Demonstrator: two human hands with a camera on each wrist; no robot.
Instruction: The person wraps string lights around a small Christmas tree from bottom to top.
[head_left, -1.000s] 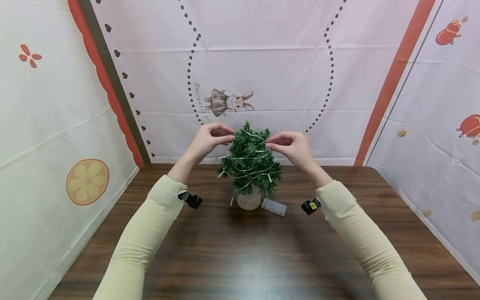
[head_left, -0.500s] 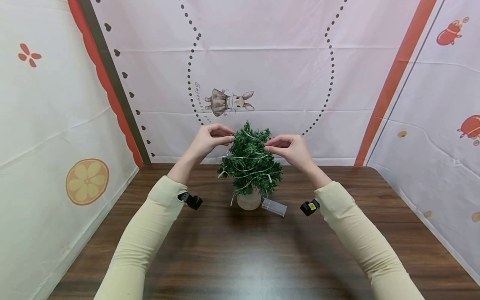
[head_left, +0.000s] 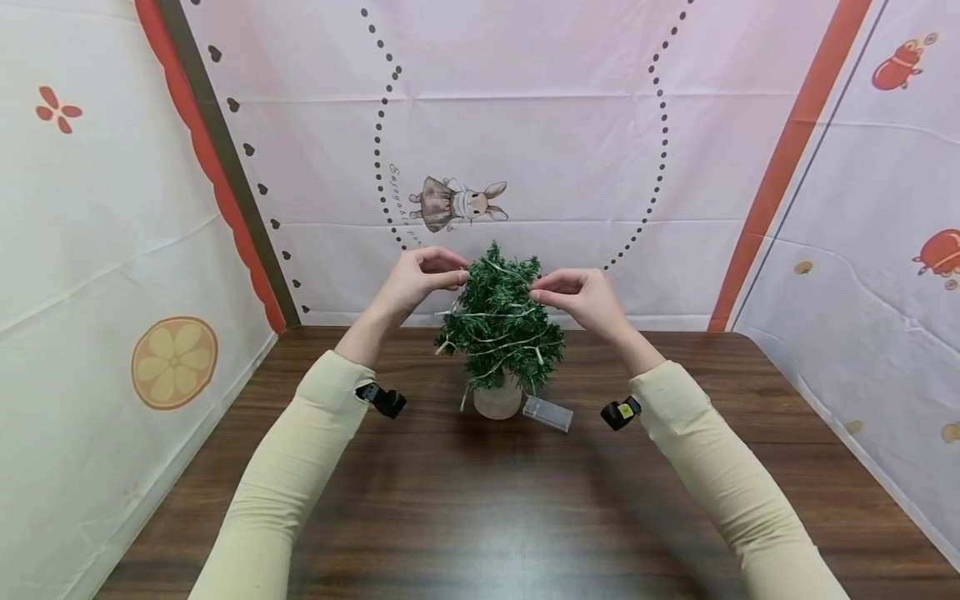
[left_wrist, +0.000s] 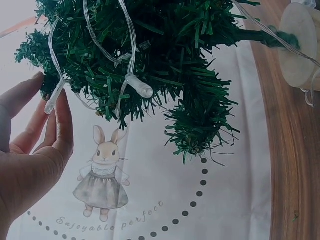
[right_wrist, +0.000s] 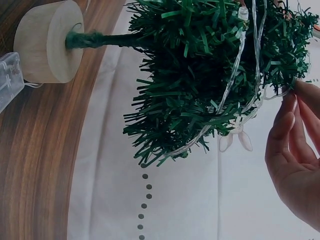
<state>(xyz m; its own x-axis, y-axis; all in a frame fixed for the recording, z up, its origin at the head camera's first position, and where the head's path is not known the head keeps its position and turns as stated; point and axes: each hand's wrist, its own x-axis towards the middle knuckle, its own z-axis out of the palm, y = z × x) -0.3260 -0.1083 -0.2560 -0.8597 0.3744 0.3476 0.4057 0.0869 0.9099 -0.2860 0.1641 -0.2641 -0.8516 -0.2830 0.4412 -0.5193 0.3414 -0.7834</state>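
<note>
A small artificial Christmas tree [head_left: 498,321] stands upright on a round wooden base [head_left: 497,400]. Clear string lights [head_left: 501,316] wind around its branches. At the upper left of the tree, my left hand [head_left: 420,279] pinches a branch tip; in the left wrist view a clear bulb [left_wrist: 55,97] lies over its fingertips. On the opposite side my right hand [head_left: 583,298] holds the wire of the lights between thumb and fingers at the branch edge, as the right wrist view shows. Foliage partly hides the fingertips of both hands.
A clear battery box [head_left: 548,413] lies on the wooden table [head_left: 480,517] to the right of the base. Printed cloth [head_left: 525,150] hangs behind the table and on both sides. Black wrist cameras [head_left: 381,400] are strapped over the sleeves.
My right hand has shifted slightly left and down, closer in to the tree. The left hand and the tree look unmoved.
</note>
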